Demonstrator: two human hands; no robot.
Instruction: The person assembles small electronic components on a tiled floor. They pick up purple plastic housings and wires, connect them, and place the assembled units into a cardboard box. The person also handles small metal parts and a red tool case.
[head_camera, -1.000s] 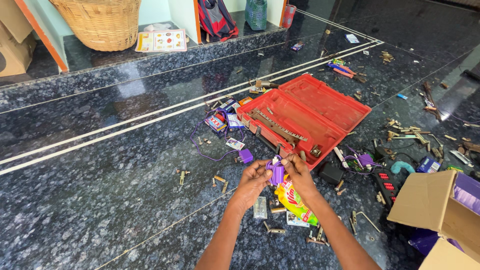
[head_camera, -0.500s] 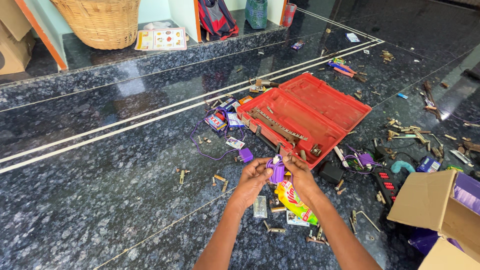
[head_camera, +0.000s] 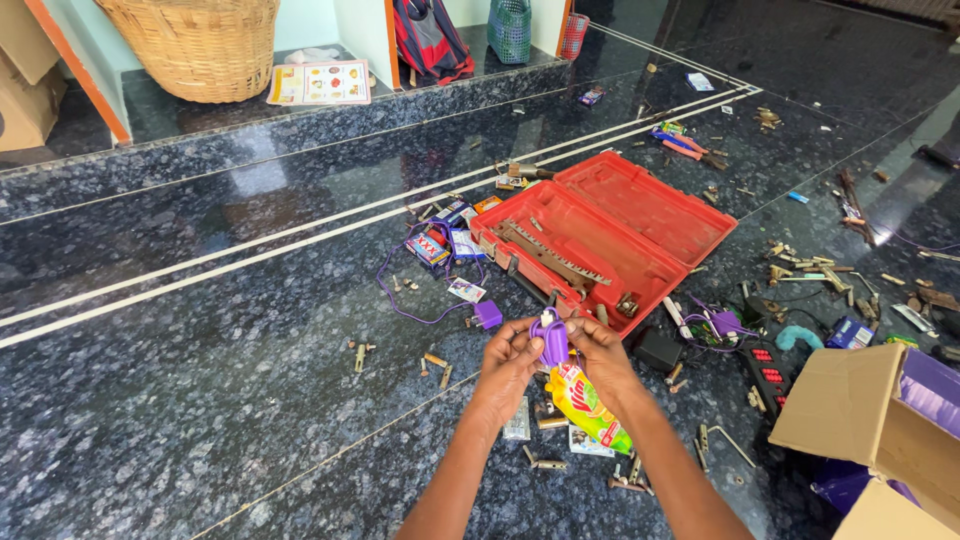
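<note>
Left hand (head_camera: 508, 362) and right hand (head_camera: 600, 352) together pinch a purple charger (head_camera: 551, 338) above the floor (head_camera: 200, 400), just near of the open red toolbox (head_camera: 600, 235).

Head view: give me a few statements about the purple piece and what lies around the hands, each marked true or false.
1. Both hands, the left hand and the right hand, hold the purple piece. True.
2. The red tool case is shut. False: it lies open on the dark floor.
3. A yellow packet lies under the right hand. True.
4. The wicker basket stands inside the red tool case. False: it stands on the raised step, far from it.
5. A cardboard box stands at the right. True.
</note>
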